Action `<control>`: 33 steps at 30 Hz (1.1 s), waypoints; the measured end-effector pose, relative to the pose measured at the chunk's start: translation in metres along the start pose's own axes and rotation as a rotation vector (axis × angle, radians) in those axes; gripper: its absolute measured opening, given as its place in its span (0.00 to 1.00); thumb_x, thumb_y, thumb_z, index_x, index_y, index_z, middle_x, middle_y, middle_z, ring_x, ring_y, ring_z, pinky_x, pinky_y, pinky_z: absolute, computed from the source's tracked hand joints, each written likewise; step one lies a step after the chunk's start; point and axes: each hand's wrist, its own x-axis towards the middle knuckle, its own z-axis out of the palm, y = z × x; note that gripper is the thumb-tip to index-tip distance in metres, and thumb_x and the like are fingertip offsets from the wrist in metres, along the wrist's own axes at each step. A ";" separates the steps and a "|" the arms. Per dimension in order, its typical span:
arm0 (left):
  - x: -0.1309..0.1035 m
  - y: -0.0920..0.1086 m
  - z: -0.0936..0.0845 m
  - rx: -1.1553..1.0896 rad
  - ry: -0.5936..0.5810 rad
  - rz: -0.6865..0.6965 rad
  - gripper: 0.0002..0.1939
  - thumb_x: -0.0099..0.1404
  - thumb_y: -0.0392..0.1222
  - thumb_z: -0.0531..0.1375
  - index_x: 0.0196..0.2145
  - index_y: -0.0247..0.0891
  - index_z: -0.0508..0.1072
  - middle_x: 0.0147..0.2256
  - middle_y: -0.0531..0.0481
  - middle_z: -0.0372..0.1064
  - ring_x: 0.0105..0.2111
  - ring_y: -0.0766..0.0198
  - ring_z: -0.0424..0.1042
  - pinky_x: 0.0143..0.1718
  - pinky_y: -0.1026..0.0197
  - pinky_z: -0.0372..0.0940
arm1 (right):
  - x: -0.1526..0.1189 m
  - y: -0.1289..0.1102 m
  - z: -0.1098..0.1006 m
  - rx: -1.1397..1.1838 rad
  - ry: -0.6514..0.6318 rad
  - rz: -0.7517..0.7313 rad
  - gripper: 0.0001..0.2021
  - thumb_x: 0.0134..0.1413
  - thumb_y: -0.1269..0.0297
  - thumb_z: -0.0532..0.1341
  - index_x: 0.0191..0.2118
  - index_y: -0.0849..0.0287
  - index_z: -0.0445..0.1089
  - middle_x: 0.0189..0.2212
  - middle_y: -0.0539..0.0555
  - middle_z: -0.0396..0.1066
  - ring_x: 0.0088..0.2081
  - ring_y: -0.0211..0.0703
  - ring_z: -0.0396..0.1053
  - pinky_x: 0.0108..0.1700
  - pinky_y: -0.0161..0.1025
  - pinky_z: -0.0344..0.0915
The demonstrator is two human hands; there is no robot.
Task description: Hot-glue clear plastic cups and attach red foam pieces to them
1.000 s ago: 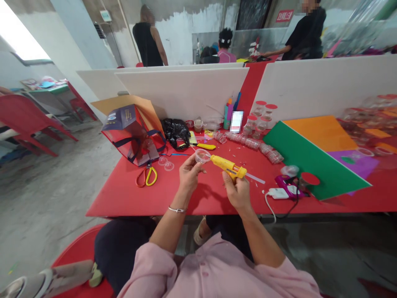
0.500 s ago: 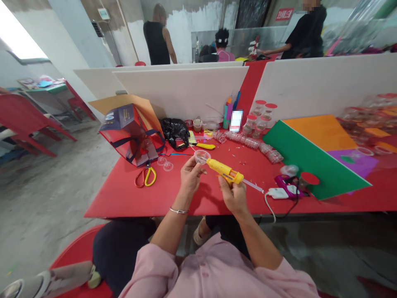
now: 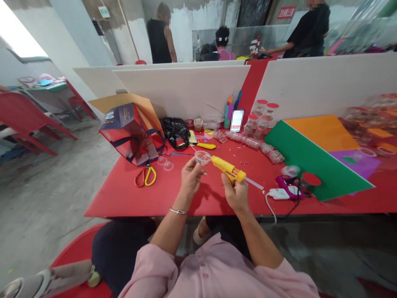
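Observation:
My left hand (image 3: 191, 176) is closed on the edge of a small clear plastic cup (image 3: 202, 157), held tilted above the red table (image 3: 124, 198). A yellow glue gun (image 3: 228, 168) is gripped in my right hand (image 3: 235, 191), its nozzle pointing left at the cup's rim. I cannot tell whether the nozzle touches the cup. From the gun's back end sticks a clear glue stick (image 3: 254, 183). Behind the cup lies a yellow-handled utility knife (image 3: 206, 146). To the left are scissors (image 3: 145, 176) with one red and one yellow handle, and two clear plastic domes (image 3: 168, 166).
A paper bag (image 3: 127, 128) and a black plastic bag (image 3: 175, 131) stand back left. Stacked clear cups (image 3: 248, 141), red-lidded jars (image 3: 259, 118) and a phone (image 3: 237, 120) are behind. Green board (image 3: 322, 169) and a white plug (image 3: 278, 193) with cables lie right. White panels (image 3: 186, 87) border the back.
My right hand has moved the glue gun slightly right, drawing its nozzle back from inside the cup to near the rim. My left hand still holds the cup.

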 end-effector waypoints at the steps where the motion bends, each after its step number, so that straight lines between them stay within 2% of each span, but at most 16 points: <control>1: 0.000 0.000 0.000 -0.006 -0.003 -0.001 0.23 0.53 0.45 0.75 0.47 0.40 0.80 0.44 0.45 0.78 0.38 0.63 0.77 0.28 0.68 0.67 | -0.001 0.000 0.000 0.010 -0.017 -0.007 0.17 0.66 0.50 0.59 0.31 0.58 0.70 0.19 0.50 0.66 0.21 0.40 0.64 0.26 0.36 0.61; 4: -0.001 0.000 -0.001 -0.011 -0.006 -0.005 0.22 0.54 0.44 0.75 0.47 0.39 0.80 0.44 0.45 0.78 0.38 0.64 0.77 0.29 0.68 0.68 | -0.002 0.000 0.001 0.024 -0.038 -0.028 0.17 0.65 0.51 0.59 0.30 0.58 0.70 0.19 0.50 0.66 0.21 0.39 0.64 0.26 0.36 0.61; 8: -0.002 -0.001 -0.001 -0.002 -0.021 -0.021 0.24 0.55 0.45 0.74 0.48 0.39 0.79 0.46 0.43 0.77 0.40 0.62 0.77 0.28 0.68 0.67 | -0.002 0.002 0.001 0.015 -0.003 0.001 0.17 0.65 0.51 0.59 0.29 0.58 0.69 0.18 0.48 0.64 0.19 0.37 0.61 0.24 0.36 0.58; 12: -0.003 0.001 0.000 -0.005 -0.018 -0.017 0.23 0.55 0.45 0.74 0.47 0.39 0.79 0.45 0.45 0.77 0.38 0.64 0.76 0.28 0.68 0.67 | -0.003 0.001 0.001 0.027 -0.043 -0.038 0.16 0.66 0.53 0.59 0.30 0.58 0.69 0.19 0.48 0.64 0.20 0.37 0.61 0.25 0.36 0.59; 17: -0.004 0.004 0.001 -0.014 -0.028 -0.041 0.24 0.55 0.46 0.75 0.48 0.39 0.78 0.43 0.45 0.77 0.39 0.62 0.77 0.27 0.68 0.67 | -0.001 0.000 0.000 0.018 -0.002 -0.020 0.17 0.65 0.53 0.60 0.27 0.57 0.67 0.17 0.47 0.62 0.19 0.37 0.59 0.24 0.36 0.57; 20: -0.004 0.004 0.000 -0.047 -0.028 -0.034 0.27 0.55 0.46 0.74 0.52 0.43 0.76 0.43 0.47 0.77 0.37 0.64 0.77 0.25 0.69 0.66 | 0.000 -0.001 0.001 0.027 -0.011 -0.024 0.17 0.65 0.53 0.60 0.28 0.57 0.68 0.17 0.47 0.61 0.19 0.37 0.59 0.24 0.36 0.58; 23: -0.004 0.004 -0.001 -0.040 -0.005 -0.025 0.30 0.55 0.46 0.74 0.55 0.47 0.73 0.45 0.47 0.77 0.39 0.62 0.79 0.25 0.70 0.66 | 0.001 -0.003 0.002 0.031 -0.012 -0.030 0.16 0.65 0.53 0.60 0.30 0.58 0.69 0.18 0.48 0.64 0.20 0.38 0.62 0.26 0.36 0.61; 27: -0.004 0.004 0.000 0.007 -0.008 -0.027 0.33 0.53 0.44 0.75 0.55 0.45 0.73 0.51 0.44 0.75 0.43 0.59 0.79 0.27 0.69 0.69 | 0.001 -0.005 0.005 0.025 0.001 -0.018 0.16 0.65 0.52 0.59 0.32 0.58 0.70 0.19 0.50 0.67 0.22 0.40 0.65 0.28 0.36 0.64; 30: -0.003 0.003 0.004 0.029 0.044 0.013 0.33 0.49 0.41 0.77 0.53 0.43 0.75 0.48 0.46 0.76 0.39 0.62 0.79 0.26 0.69 0.69 | -0.001 -0.007 0.008 0.019 -0.016 -0.022 0.15 0.66 0.52 0.59 0.35 0.58 0.72 0.24 0.53 0.73 0.26 0.43 0.71 0.32 0.38 0.67; 33: -0.002 0.002 0.006 0.042 0.110 0.071 0.29 0.48 0.41 0.77 0.49 0.40 0.77 0.44 0.48 0.77 0.32 0.67 0.76 0.25 0.70 0.69 | -0.003 -0.008 0.011 0.024 -0.018 -0.054 0.15 0.65 0.51 0.59 0.40 0.59 0.73 0.32 0.57 0.78 0.33 0.48 0.75 0.37 0.41 0.71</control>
